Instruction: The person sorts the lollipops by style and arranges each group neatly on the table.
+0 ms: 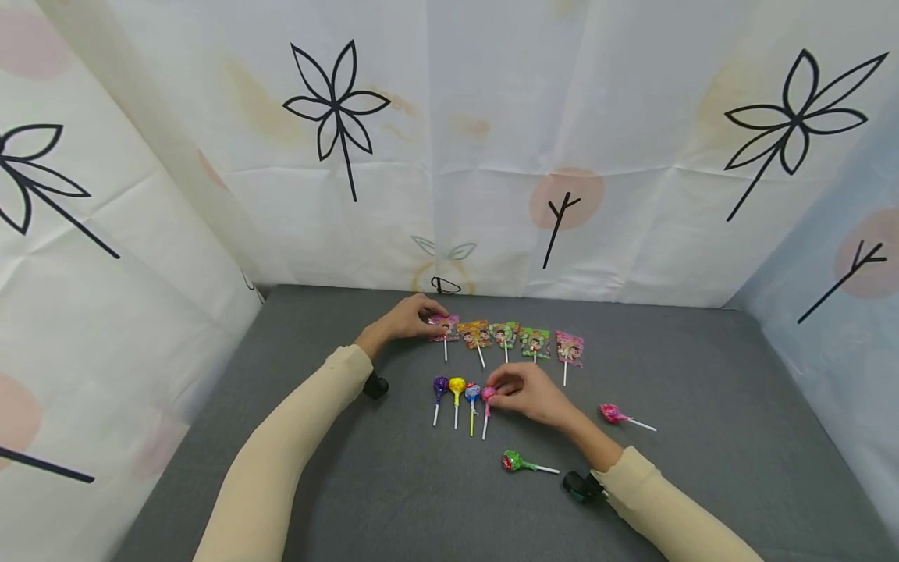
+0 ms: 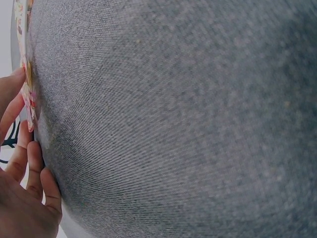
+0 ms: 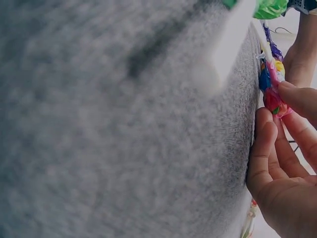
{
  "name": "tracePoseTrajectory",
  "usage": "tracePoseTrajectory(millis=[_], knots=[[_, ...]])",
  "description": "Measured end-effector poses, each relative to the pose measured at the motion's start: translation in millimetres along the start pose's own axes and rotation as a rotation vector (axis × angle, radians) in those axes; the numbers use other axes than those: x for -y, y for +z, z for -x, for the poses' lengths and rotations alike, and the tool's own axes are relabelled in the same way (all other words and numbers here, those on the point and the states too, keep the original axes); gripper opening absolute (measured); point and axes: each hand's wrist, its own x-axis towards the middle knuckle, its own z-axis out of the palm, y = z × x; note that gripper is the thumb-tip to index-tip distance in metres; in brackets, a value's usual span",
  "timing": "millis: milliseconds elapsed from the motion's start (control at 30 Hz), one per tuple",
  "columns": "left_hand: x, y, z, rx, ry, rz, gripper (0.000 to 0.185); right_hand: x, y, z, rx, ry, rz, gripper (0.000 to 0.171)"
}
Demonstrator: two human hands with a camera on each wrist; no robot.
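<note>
My left hand (image 1: 407, 318) is at the left end of the back row, its thumb and index finger pinching the edges of a flat pink-wrapped lollipop (image 1: 445, 328). In the left wrist view, that packet (image 2: 29, 106) shows edge-on beside the fingertips. My right hand (image 1: 531, 393) pinches the head of a round pink lollipop (image 1: 488, 393), its stick toward me. Left of it in the front row lie a blue lollipop (image 1: 473, 393), a yellow one (image 1: 457, 386) and a purple one (image 1: 440, 385). The right wrist view shows the pink head (image 3: 276, 101) between thumb and fingers.
Further flat lollipops in orange (image 1: 474, 334), green (image 1: 535, 342) and pink (image 1: 570, 348) wrappers continue the back row. A green lollipop (image 1: 513, 461) lies in front of the right hand, and another pink one (image 1: 612, 413) to its right. Patterned cloth surrounds the grey table (image 1: 393, 499).
</note>
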Motion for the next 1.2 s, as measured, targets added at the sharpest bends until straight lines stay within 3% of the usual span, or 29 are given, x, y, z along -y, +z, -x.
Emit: tracePoseTrajectory(millis=[533,767,1200], knots=[[-0.7,-0.2,-0.2,0.007,0.002,0.006,0.035,3,-3,2,-0.035,0.019,0.076,0.019],[0.9,-0.2,-1.5,0.010,0.011,0.003,0.035,3,-16,16,-0.025,0.027,0.030,0.033],[0.3,-0.1,-2.6,0.000,0.042,0.007,0.034,1,-24,50,0.018,0.059,-0.028,0.037]])
